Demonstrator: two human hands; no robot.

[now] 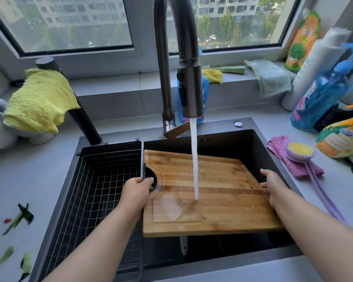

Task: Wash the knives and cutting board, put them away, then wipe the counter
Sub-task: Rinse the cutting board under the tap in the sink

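Head view: both hands [202, 188] grasp the cutting board [202, 176], long axis left-right, under running water.

Both my bare forearms reach forward and slightly inward. My left hand [138, 185] curls its fingers over the left edge of the rectangular wooden cutting board [208, 192], while my right hand [272, 185] grips its right edge, thumb on top.

A yellow towel [40, 100] drapes a black post, bottles [318, 102] crowd the right, vegetable scraps [18, 217] lie left.
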